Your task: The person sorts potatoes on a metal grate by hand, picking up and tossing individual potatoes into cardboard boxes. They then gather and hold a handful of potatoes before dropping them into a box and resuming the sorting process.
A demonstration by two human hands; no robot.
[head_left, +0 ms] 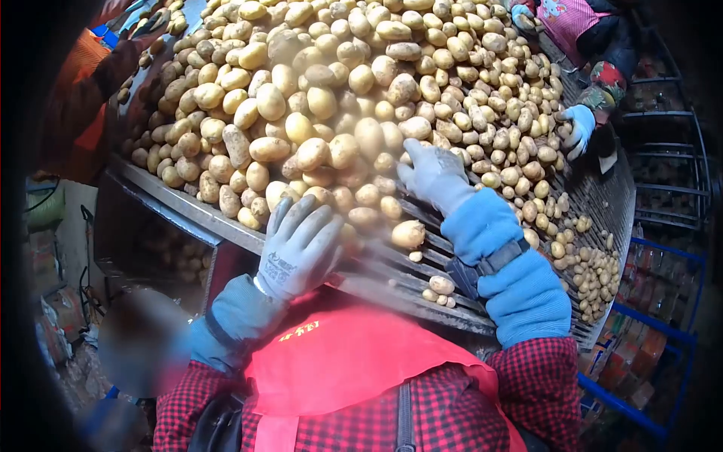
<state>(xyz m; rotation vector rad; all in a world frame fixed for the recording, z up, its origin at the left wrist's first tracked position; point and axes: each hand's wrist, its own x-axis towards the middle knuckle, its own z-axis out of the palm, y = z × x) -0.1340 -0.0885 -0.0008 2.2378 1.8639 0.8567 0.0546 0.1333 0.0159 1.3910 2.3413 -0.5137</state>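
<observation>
My left hand [296, 245], in a grey-white work glove, lies palm down with its fingers stretched out over the near edge of a large heap of potatoes [271, 100]. Its fingertips touch or hover just by the potatoes there. My right hand [435, 177], gloved alike, reaches into the heap's middle with thumb and finger apart; I see no potato held. Between my hands, a larger potato [408, 234] rests at the heap's edge. Closer to me, a few small potatoes [441, 285] lie on the dark slatted grate [376, 267].
A metal rim [196, 203] borders the sorting table on my side. At the right, a co-worker's blue-gloved hand [578, 129] touches the potatoes; another person in orange [86, 64] stands at the left. Blue metal racks [655, 320] stand at the right. A smudge blurs the view's centre.
</observation>
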